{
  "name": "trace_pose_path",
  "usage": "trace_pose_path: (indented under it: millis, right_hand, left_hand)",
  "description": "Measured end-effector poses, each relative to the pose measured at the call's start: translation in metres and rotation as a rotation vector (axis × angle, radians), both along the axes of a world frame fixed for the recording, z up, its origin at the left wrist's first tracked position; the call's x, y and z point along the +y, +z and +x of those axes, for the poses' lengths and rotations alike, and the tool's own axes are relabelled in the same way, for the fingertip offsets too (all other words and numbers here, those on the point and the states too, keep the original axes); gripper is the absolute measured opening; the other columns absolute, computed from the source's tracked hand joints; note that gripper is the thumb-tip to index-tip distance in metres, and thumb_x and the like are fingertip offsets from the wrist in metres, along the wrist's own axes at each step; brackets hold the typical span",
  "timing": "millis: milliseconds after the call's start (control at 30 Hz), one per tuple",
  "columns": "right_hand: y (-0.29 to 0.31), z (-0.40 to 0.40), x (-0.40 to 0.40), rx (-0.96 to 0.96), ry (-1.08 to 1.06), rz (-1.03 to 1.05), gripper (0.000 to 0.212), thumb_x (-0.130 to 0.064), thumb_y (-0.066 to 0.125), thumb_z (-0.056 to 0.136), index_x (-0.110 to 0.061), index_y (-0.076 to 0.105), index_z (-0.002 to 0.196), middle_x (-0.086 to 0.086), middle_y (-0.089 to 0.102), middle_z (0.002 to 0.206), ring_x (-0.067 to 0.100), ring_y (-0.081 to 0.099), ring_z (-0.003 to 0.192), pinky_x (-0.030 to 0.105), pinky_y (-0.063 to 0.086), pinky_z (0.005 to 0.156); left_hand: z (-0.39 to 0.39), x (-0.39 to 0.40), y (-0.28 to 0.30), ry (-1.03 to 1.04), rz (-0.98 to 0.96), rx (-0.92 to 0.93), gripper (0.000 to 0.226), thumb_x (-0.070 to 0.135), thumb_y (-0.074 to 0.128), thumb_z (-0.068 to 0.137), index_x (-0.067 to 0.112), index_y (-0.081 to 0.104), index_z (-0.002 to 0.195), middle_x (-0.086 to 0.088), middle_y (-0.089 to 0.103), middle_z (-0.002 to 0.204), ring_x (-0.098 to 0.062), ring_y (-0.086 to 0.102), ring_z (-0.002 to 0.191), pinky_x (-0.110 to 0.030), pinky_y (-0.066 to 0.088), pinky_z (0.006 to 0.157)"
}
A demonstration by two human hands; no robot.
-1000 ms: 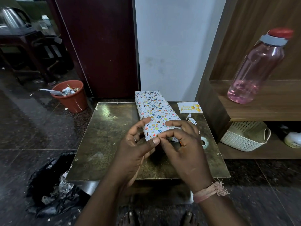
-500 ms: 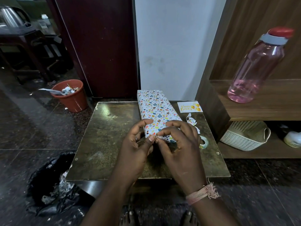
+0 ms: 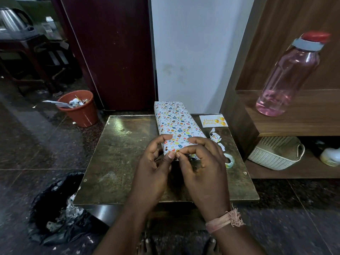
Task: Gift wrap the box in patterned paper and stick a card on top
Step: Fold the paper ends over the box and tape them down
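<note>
A long box [image 3: 175,122] wrapped in white paper with small coloured eggs lies lengthwise on the low brass-coloured table [image 3: 119,162]. My left hand [image 3: 153,168] and my right hand [image 3: 202,166] both curl round its near end, thumbs and forefingers pinching the paper fold at the near edge. That end face is hidden behind my fingers. A white "Happy Birthday" card [image 3: 213,120] lies flat at the table's far right corner. A tape roll [image 3: 229,160] sits just right of my right hand.
Crumpled paper scraps [image 3: 216,138] lie between card and tape. A wooden shelf unit [image 3: 294,129] with a pink bottle [image 3: 288,76] and a white basket [image 3: 274,155] stands at the right. An orange bin [image 3: 79,107] and a black bag [image 3: 55,208] are on the floor at the left.
The box has slid a little away from me. Both hands followed, and my thumbs and forefingers have closed tighter on the near-end fold.
</note>
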State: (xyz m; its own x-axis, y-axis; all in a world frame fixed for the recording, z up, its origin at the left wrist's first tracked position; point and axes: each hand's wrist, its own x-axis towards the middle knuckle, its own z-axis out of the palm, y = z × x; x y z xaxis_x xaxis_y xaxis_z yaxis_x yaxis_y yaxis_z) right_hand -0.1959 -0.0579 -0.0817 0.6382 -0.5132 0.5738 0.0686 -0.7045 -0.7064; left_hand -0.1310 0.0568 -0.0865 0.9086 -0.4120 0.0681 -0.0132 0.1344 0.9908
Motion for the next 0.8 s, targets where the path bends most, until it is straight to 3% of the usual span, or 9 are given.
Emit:
trace_pose_path:
  millis: [100, 233, 333, 400, 500, 600, 733, 800]
  right_hand:
    - [-0.001, 0.0, 0.003, -0.011, -0.018, 0.003, 0.023, -0.018, 0.081, 0.081, -0.024, 0.063, 0.093, -0.007, 0.063, 0.113, 0.017, 0.057, 0.116, 0.049, 0.046, 0.097]
    - [0.003, 0.0, -0.003, 0.0, -0.046, 0.238, 0.054, -0.026, 0.089, 0.074, -0.027, 0.042, 0.102, -0.009, 0.06, 0.107, 0.017, 0.059, 0.107, 0.039, 0.048, 0.09]
    - [0.001, 0.001, -0.008, 0.063, -0.081, 0.198, 0.054, -0.036, 0.089, 0.072, -0.029, 0.048, 0.106, -0.011, 0.052, 0.111, 0.017, 0.051, 0.113, 0.035, 0.045, 0.094]
    - [-0.003, 0.003, -0.009, 0.111, -0.035, 0.333, 0.052, -0.04, 0.087, 0.073, -0.032, 0.053, 0.111, -0.014, 0.055, 0.118, 0.012, 0.054, 0.117, 0.037, 0.048, 0.098]
    - [-0.006, 0.006, -0.013, 0.096, 0.108, 0.627, 0.044, -0.017, 0.082, 0.082, -0.03, 0.06, 0.118, -0.012, 0.066, 0.12, 0.003, 0.064, 0.11, 0.036, 0.053, 0.099]
    - [-0.003, 0.007, -0.021, 0.028, 0.121, 0.679, 0.038, -0.004, 0.071, 0.09, -0.026, 0.061, 0.119, -0.01, 0.068, 0.12, 0.003, 0.064, 0.112, 0.027, 0.051, 0.098]
    - [-0.009, 0.01, -0.029, 0.094, 0.119, 0.865, 0.032, -0.025, 0.07, 0.094, -0.022, 0.061, 0.124, -0.006, 0.071, 0.11, 0.0, 0.066, 0.103, 0.025, 0.05, 0.096]
    - [-0.012, 0.009, -0.029, 0.16, 0.114, 0.879, 0.032, -0.03, 0.071, 0.093, -0.021, 0.064, 0.123, -0.007, 0.074, 0.105, 0.002, 0.068, 0.101, 0.026, 0.052, 0.095]
  left_hand:
    - [0.0, 0.0, 0.0, -0.009, 0.002, -0.024, 0.037, 0.004, 0.058, 0.101, 0.026, 0.059, 0.131, -0.002, 0.072, 0.125, -0.023, 0.067, 0.119, -0.042, 0.052, 0.1]
    - [-0.001, -0.001, 0.0, -0.016, -0.002, 0.009, 0.032, 0.01, 0.06, 0.101, 0.032, 0.062, 0.125, 0.001, 0.072, 0.123, -0.022, 0.068, 0.118, -0.029, 0.058, 0.088]
    - [-0.001, -0.001, 0.0, -0.011, 0.002, 0.022, 0.031, 0.01, 0.06, 0.101, 0.031, 0.062, 0.125, -0.001, 0.071, 0.125, -0.017, 0.068, 0.118, -0.028, 0.058, 0.088]
    - [-0.001, -0.002, -0.001, -0.009, -0.009, 0.031, 0.032, 0.007, 0.058, 0.102, 0.026, 0.06, 0.127, -0.002, 0.071, 0.125, -0.016, 0.069, 0.117, -0.027, 0.058, 0.088]
    - [0.001, 0.0, -0.002, -0.006, -0.014, 0.038, 0.033, 0.001, 0.054, 0.102, 0.022, 0.058, 0.127, -0.003, 0.073, 0.122, -0.018, 0.07, 0.114, -0.029, 0.059, 0.088]
    - [0.006, 0.004, -0.001, -0.014, -0.029, 0.069, 0.029, 0.004, 0.058, 0.102, 0.019, 0.057, 0.126, -0.003, 0.073, 0.122, -0.022, 0.07, 0.113, -0.036, 0.058, 0.092]
    - [0.009, 0.006, -0.003, 0.027, -0.093, 0.265, 0.028, 0.036, 0.067, 0.094, 0.017, 0.059, 0.114, -0.009, 0.071, 0.125, -0.023, 0.068, 0.107, -0.042, 0.054, 0.088]
    - [0.009, 0.006, -0.006, 0.076, -0.002, 0.224, 0.016, 0.032, 0.058, 0.102, 0.018, 0.054, 0.109, -0.006, 0.07, 0.119, -0.012, 0.07, 0.097, -0.038, 0.057, 0.08]
